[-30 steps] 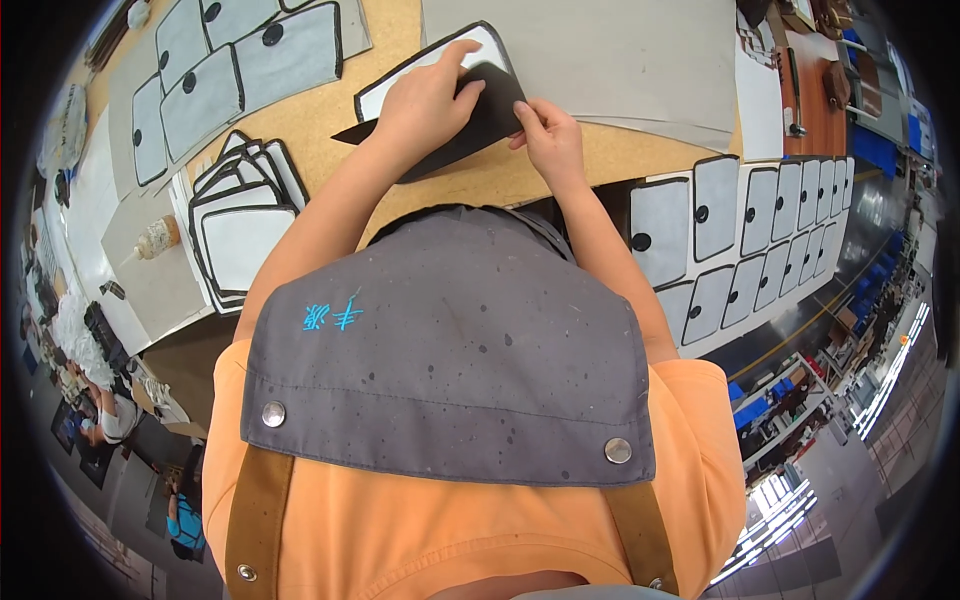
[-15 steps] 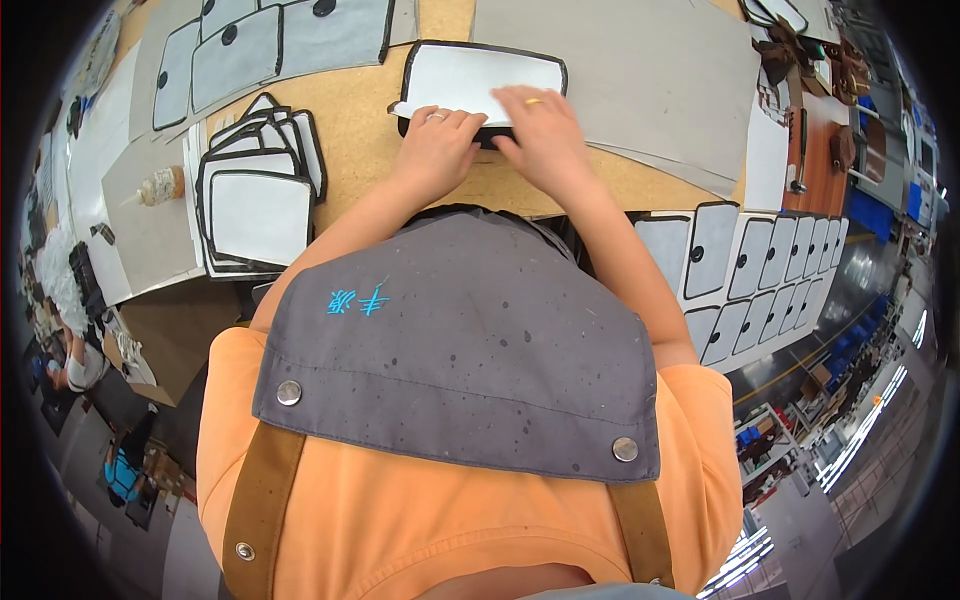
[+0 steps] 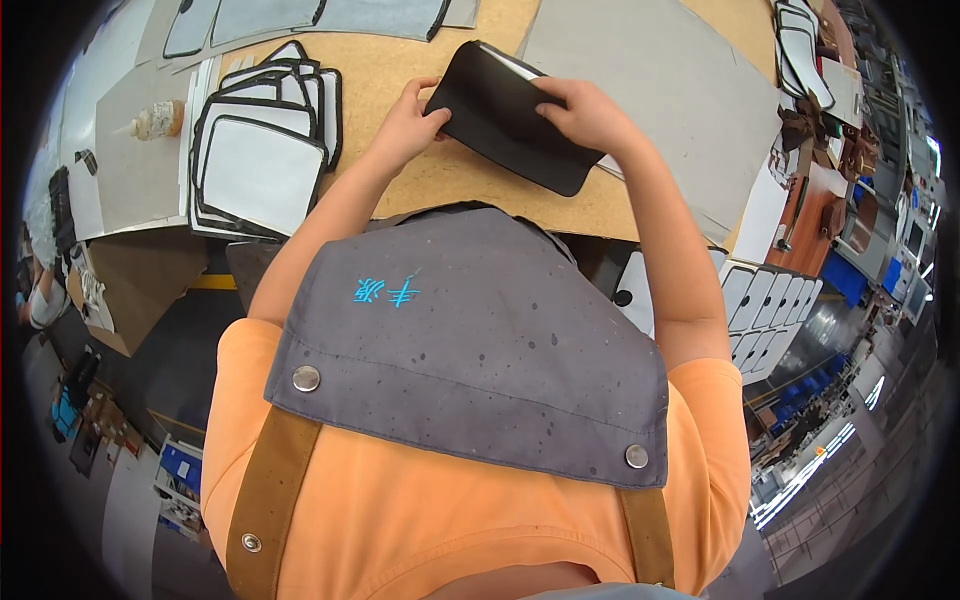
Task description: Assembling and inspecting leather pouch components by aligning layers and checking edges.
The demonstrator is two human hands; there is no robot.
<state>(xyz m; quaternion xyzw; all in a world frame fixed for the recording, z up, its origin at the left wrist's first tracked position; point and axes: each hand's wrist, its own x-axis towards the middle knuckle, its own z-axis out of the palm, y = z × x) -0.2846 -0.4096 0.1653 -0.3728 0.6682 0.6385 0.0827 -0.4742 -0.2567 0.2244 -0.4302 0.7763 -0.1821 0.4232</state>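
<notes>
- Counter [image 3: 390, 50], one, wood-coloured top; from my distant seat I see it run across the upper part of the view.
- Orange short-sleeved shirt [image 3: 440, 530], one, worn by the person.
- Apron [image 3: 470, 350], one, dark grey, brown straps, blue embroidery on the bib.
- Grey sheets [image 3: 650, 90], flat, overlapping, on the right part of the counter.
- Black-edged white panels [image 3: 262, 170], one loose pile, corners fanned, to the left of the left forearm.
- Pale panels with black dots [image 3: 770, 300], laid in rows, beyond the right forearm; I cannot count them all.
- Black panel [image 3: 510, 125], one, rounded corners, a white strip showing along its upper edge; held slantwise over the counter, between both hands, near the grey sheets. I cannot tell whether its lower edge touches the counter.
- Right hand [image 3: 585, 112], closed on the black panel's upper right edge, thumb on the black face.
- Left hand [image 3: 412, 122], pinching the black panel's left edge, thumb in front; its fingers are partly hidden from me.
- Bottle [image 3: 160, 119], one, amber contents, left of the pile.
- Metal snaps [image 3: 306, 378], round, silver, on the apron.
</notes>
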